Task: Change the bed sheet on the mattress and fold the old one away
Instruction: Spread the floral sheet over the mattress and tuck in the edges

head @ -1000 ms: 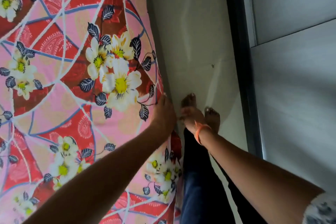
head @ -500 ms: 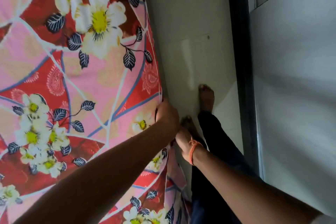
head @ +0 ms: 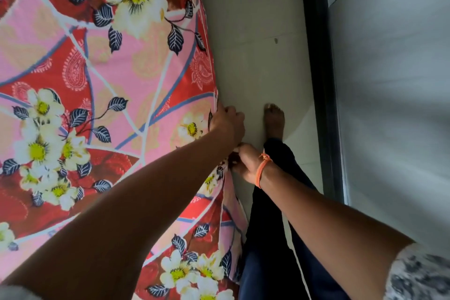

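Observation:
A pink and red bed sheet with white flowers and dark leaves covers the mattress and fills the left of the view. Its right edge hangs down the mattress side. My left hand grips that edge with curled fingers at the mattress side. Just below it, my right hand, with an orange band on the wrist, pinches the hanging sheet edge. The fingertips of both hands are partly hidden in the fabric.
A narrow strip of pale tiled floor runs between the bed and a dark door frame with grey panels on the right. My legs in dark trousers and a bare foot stand in that strip.
The view slid along the bed edge. Both hands moved along the sheet's side edge and stayed on it. One foot stepped forward on the floor.

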